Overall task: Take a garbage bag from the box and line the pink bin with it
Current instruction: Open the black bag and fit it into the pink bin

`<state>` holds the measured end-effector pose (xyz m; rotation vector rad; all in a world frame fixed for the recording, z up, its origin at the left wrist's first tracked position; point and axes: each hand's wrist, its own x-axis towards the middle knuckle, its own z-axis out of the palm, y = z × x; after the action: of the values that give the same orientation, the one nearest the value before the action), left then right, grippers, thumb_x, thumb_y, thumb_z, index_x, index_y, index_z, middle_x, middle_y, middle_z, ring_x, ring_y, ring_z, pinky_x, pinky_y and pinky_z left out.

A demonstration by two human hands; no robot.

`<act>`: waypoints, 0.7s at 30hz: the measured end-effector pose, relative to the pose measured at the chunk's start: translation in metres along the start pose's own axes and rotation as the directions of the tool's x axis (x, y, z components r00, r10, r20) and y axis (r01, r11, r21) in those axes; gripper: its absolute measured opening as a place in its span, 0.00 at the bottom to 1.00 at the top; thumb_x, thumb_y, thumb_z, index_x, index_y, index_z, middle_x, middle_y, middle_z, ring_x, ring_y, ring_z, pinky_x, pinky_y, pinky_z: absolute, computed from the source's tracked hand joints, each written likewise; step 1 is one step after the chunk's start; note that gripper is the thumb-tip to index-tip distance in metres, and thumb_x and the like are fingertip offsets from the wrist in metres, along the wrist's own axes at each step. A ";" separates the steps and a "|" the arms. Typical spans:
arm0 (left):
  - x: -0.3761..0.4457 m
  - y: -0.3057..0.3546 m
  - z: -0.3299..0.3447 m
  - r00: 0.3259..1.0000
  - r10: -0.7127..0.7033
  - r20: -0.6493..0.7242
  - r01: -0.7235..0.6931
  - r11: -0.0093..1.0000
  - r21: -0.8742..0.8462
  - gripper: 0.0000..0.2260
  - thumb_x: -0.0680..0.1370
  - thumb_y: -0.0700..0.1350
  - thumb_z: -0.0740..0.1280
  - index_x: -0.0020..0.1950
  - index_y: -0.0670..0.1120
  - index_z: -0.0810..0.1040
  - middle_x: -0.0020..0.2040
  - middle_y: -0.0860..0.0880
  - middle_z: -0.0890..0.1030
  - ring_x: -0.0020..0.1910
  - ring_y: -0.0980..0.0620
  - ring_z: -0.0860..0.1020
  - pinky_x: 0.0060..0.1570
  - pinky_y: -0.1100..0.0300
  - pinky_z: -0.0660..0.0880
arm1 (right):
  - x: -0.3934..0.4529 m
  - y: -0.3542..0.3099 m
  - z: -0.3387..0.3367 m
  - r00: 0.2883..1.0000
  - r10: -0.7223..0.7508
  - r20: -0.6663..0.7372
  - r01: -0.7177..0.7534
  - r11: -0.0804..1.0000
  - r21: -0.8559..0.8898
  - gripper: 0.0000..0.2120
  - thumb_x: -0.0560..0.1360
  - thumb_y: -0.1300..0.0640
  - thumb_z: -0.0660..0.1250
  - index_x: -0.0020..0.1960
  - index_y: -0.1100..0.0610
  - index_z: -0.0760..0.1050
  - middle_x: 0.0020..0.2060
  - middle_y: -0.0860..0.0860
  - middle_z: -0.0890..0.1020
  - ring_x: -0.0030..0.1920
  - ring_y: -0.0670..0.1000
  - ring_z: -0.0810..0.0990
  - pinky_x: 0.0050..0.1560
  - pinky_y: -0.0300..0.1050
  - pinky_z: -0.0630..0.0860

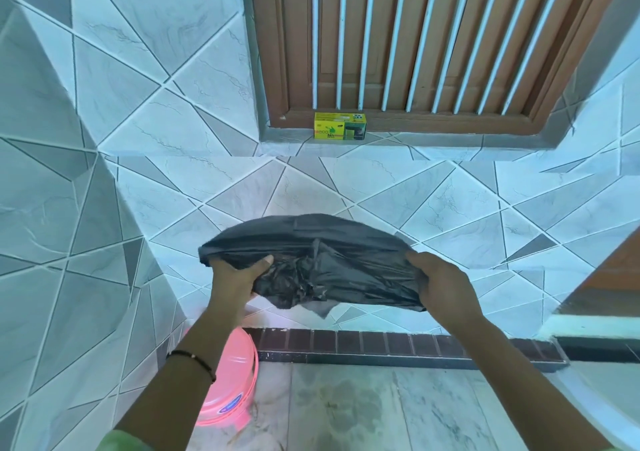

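Observation:
I hold a black garbage bag (332, 260) stretched wide in front of me at chest height, its mouth pulled apart and crumpled in the middle. My left hand (239, 274) grips its left edge and my right hand (440, 277) grips its right edge. The pink bin (232, 381) stands on the floor below my left forearm, which hides part of it. The yellow-green bag box (340, 126) sits on the window ledge, well above and beyond the bag.
A tiled wall (138, 139) fills the left and middle. A brown window with white bars (415, 35) is above the ledge. A dark brick skirting (381, 343) runs along the wall's foot, with a marble floor (381, 409) below.

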<state>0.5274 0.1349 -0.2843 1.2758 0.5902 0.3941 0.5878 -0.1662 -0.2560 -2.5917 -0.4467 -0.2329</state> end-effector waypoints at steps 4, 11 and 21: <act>0.016 -0.009 -0.027 0.995 0.082 0.057 -0.099 0.891 0.443 0.26 0.68 0.32 0.70 0.62 0.42 0.64 0.53 0.40 0.79 0.54 0.38 0.79 0.56 0.44 0.76 | 0.000 0.028 -0.003 0.974 -0.138 0.177 0.147 0.988 -0.037 0.21 0.70 0.72 0.61 0.48 0.51 0.83 0.51 0.46 0.80 0.48 0.54 0.80 0.43 0.37 0.72; 0.014 -0.010 -0.063 0.955 0.093 0.281 -0.277 -0.052 0.959 0.18 0.70 0.35 0.61 0.58 0.47 0.70 0.57 0.47 0.76 0.53 0.40 0.78 0.48 0.50 0.75 | 0.003 0.063 0.003 0.933 0.152 0.325 -0.027 0.932 -0.362 0.21 0.71 0.69 0.57 0.58 0.52 0.77 0.48 0.51 0.76 0.51 0.56 0.78 0.50 0.46 0.74; 0.007 -0.018 -0.034 0.923 0.220 0.315 -0.365 0.248 0.897 0.16 0.69 0.42 0.62 0.54 0.51 0.81 0.51 0.46 0.84 0.51 0.41 0.80 0.51 0.53 0.77 | -0.003 0.005 0.031 0.970 0.240 -0.025 -0.208 0.884 0.419 0.17 0.72 0.69 0.59 0.38 0.53 0.82 0.40 0.52 0.85 0.28 0.45 0.75 0.32 0.36 0.73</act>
<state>0.5112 0.1612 -0.3089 2.6296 0.4485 0.2373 0.5893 -0.1560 -0.2856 -2.1812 -0.1420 -0.1380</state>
